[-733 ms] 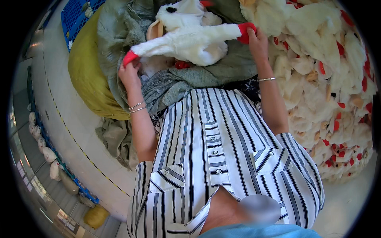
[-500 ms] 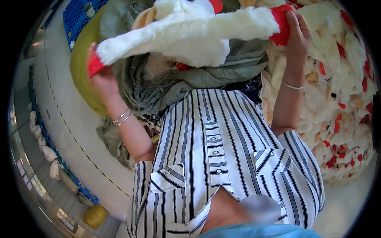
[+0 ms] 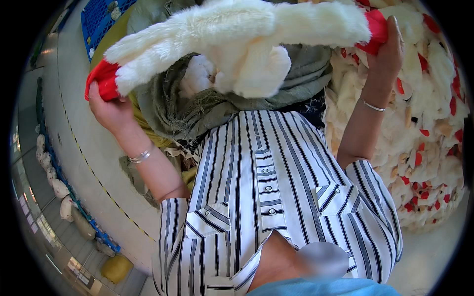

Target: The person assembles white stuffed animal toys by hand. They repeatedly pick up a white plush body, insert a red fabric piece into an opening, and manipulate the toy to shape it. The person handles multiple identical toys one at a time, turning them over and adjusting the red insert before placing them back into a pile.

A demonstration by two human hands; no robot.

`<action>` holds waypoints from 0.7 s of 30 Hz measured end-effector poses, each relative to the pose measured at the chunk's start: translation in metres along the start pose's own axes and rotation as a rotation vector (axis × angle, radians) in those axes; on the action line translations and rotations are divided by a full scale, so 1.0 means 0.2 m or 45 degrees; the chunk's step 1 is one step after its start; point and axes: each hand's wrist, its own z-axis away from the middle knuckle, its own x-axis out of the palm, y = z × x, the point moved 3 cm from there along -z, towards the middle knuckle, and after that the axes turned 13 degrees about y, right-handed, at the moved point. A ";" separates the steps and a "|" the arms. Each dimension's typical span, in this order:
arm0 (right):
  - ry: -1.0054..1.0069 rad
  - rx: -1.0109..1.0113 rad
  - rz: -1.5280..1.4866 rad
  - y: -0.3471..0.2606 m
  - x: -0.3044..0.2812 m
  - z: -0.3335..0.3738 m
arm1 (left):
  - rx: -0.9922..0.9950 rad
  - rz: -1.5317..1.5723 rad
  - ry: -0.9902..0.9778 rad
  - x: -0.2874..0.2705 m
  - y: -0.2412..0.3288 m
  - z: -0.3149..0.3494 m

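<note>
A limp white plush toy skin (image 3: 237,24) with red ends is stretched out in the air between my hands, above my lap. At the left, my left hand (image 3: 109,109) is closed around one red end, thumb over the cloth. Its other red end is gripped by my right hand (image 3: 387,52), raised a little higher at the right. A white furry flap hangs from the middle of the skin. Below it, grey-green cloth (image 3: 197,111) lies bunched on my lap, with a pale fluffy piece (image 3: 198,74) resting on it.
To my right rises a large heap of white plush pieces (image 3: 390,133) dotted with red and tan bits. A blue plastic crate (image 3: 96,24) stands at the far left. Several pale sacks (image 3: 60,188) line the left side beyond a striped floor line, near a yellow bundle (image 3: 116,269).
Both hands have moved outward, the left one also lower, pulling the plush skin wider. The skin has turned, so its tan and red parts in the middle no longer show.
</note>
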 end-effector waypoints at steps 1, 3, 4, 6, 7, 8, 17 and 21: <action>0.022 -0.061 0.096 0.01 -0.02 -0.02 | -0.058 0.069 -0.018 0.03 0.00 0.03; 0.057 -0.160 0.282 0.13 -0.07 -0.15 | -0.155 0.147 0.001 0.12 -0.03 0.08; -0.046 0.038 -0.041 0.19 -0.05 -0.19 | -0.076 0.068 0.103 0.16 0.03 0.10; -0.177 0.176 -0.275 0.06 0.14 -0.11 | 0.008 0.066 0.043 0.18 0.19 0.08; -0.185 0.048 -0.160 -0.12 0.20 -0.04 | 0.052 0.083 -0.052 0.27 0.18 0.04; -0.523 0.123 -0.361 -0.15 0.27 -0.12 | 0.116 0.178 -0.079 0.30 0.26 0.08; -1.464 0.107 1.064 0.79 0.44 0.65 | -0.216 -0.539 -0.641 0.33 -0.88 0.42; -1.609 0.573 1.596 0.68 0.48 0.76 | -0.376 -0.777 -0.471 0.19 -1.06 0.40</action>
